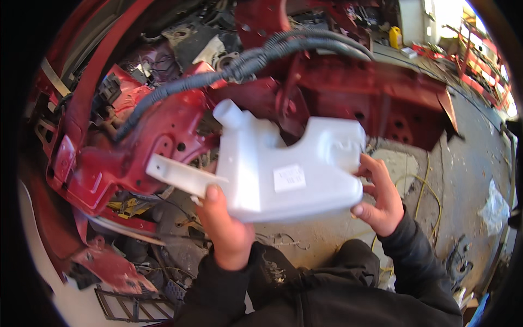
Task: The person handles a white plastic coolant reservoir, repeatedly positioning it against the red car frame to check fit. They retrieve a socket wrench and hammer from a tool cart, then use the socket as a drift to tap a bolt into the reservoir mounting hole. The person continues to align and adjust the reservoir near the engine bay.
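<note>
Head view: white plastic reservoir (283, 169) held between both hands.

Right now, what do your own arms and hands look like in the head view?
Both hands are bare, with no gloves. The left hand and right hand come out of long black sleeves with ribbed cuffs, apparently of one dark sweatshirt. The left sleeve has some pale scuffing near it; the right sleeve is plain.

Bright daylight from upper right, glare there, fisheye-bent dark rim, slight blur.
</note>
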Available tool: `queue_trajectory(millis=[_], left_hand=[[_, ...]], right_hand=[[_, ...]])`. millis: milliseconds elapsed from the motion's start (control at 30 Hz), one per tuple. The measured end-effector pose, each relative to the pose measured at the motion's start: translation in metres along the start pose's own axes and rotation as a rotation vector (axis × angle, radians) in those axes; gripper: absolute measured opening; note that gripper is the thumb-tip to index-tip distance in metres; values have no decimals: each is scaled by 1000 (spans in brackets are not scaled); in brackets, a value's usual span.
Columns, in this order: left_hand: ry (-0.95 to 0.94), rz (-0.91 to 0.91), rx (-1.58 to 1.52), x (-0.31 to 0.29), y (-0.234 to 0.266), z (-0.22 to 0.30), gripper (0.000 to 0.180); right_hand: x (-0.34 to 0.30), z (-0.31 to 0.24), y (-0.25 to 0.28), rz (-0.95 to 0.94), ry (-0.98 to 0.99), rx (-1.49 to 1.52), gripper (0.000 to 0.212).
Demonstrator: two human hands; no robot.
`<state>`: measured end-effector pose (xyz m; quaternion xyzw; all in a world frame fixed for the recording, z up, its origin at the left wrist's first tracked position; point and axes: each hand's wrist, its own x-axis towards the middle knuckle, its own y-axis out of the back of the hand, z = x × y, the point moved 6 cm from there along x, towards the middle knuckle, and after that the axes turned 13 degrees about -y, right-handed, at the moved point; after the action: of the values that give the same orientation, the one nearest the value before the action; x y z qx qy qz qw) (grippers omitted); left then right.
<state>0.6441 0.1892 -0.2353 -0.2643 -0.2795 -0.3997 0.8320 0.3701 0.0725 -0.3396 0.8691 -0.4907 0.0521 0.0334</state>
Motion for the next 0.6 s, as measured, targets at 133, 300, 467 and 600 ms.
queue_trajectory(millis=[133,300,467,600], left_hand=[[51,-13,55,3,-2,1,77],[114,-43,154,2,-3,15,84],[137,-139,7,-5,-6,21,83],[12,-245,-14,-12,-10,18,81]], right_hand=[[24,-4,5,-129,-16,-106,144],[36,-13,-8,-194,23,-103,120],[31,0,-32,-316,-357,303,75],[19,-10,-35,-368,-287,307,65]])
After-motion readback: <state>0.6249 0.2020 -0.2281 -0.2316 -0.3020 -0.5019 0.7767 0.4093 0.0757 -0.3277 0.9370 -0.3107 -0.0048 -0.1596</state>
